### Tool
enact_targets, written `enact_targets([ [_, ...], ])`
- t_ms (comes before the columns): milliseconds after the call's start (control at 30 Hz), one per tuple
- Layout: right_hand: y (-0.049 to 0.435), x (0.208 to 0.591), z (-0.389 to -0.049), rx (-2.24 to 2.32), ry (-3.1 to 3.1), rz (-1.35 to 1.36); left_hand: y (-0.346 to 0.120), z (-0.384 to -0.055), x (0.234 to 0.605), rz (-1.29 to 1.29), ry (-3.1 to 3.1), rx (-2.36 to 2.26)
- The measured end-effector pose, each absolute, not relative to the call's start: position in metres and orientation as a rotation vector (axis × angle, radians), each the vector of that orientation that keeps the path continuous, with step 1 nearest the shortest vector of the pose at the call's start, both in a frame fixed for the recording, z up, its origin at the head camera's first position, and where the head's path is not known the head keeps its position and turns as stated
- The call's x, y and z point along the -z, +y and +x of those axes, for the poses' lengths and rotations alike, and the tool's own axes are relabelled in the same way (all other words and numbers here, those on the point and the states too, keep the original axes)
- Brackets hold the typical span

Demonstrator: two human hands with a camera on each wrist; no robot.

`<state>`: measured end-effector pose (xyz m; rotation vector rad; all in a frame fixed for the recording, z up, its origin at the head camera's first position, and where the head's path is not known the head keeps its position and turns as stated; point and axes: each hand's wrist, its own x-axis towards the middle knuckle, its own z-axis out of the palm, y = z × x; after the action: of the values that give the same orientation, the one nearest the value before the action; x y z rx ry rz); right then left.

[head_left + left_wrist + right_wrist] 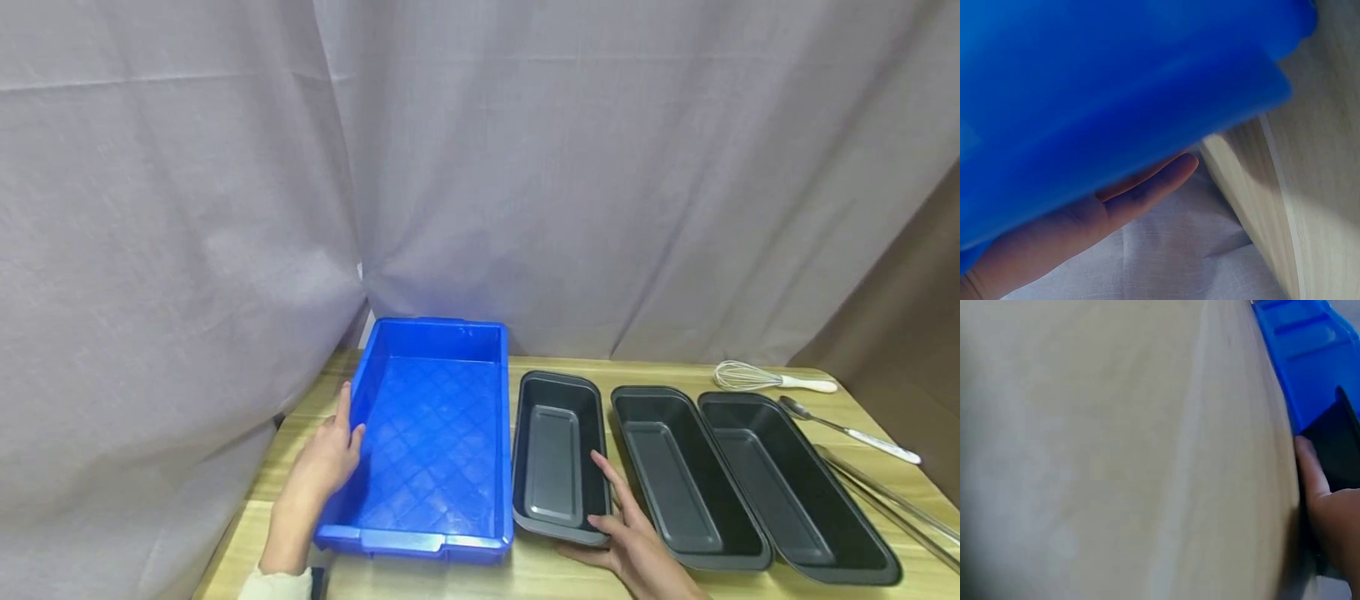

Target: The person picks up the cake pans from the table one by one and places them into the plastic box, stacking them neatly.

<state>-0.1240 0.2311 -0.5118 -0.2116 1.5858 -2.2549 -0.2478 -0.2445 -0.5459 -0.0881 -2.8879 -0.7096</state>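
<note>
A blue plastic bin (pixel 431 467) stands left of centre in the head view. My left hand (pixel 326 454) lies at its left side, index finger straight along the rim and thumb at the edge. In the left wrist view, straight fingers (pixel 1150 190) run beside the bin's wall (pixel 1179 94), partly hidden behind it. My right hand (pixel 637 542) grips the near right corner of a dark loaf pan (pixel 552 462) beside the bin. One finger of it crosses the pan's right rim. The right wrist view shows a digit (pixel 1313 472) along the pan's dark wall (pixel 1335 447).
Two more dark loaf pans (pixel 667 483) (pixel 780 500) sit side by side to the right. Beyond them lie a whisk (pixel 750 377), a white-handled spoon (pixel 847 429) and long metal tongs (pixel 892 500). Grey curtain (pixel 525 183) hangs behind the wooden table (pixel 558 575).
</note>
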Motion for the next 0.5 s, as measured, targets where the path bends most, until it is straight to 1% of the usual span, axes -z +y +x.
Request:
enact_targets([
  [33, 0.232, 0.510, -0.124, 2.246, 1.587, -0.224, -0.243, -0.242, 0.537, -0.110, -2.883, 0.723],
  [167, 0.236, 0.501, -0.124, 2.206, 1.649, -0.232, -0.243, -0.243, 0.536, -0.105, -2.862, 0.728],
  [233, 0.237, 0.495, -0.123, 2.162, 1.769, -0.215, -0.244, -0.243, 0.537, -0.115, -2.861, 0.723],
  [267, 0.237, 0.491, -0.122, 2.151, 1.808, -0.200, -0.245, -0.249, 0.546, -0.095, -2.865, 0.713],
  [333, 0.238, 0.483, -0.121, 2.119, 1.897, -0.180, -0.247, -0.250, 0.549, -0.113, -2.868, 0.707],
  [500, 0.241, 0.461, -0.121, 2.111, 1.936, -0.189, -0.249, -0.252, 0.553, -0.133, -2.868, 0.704],
])
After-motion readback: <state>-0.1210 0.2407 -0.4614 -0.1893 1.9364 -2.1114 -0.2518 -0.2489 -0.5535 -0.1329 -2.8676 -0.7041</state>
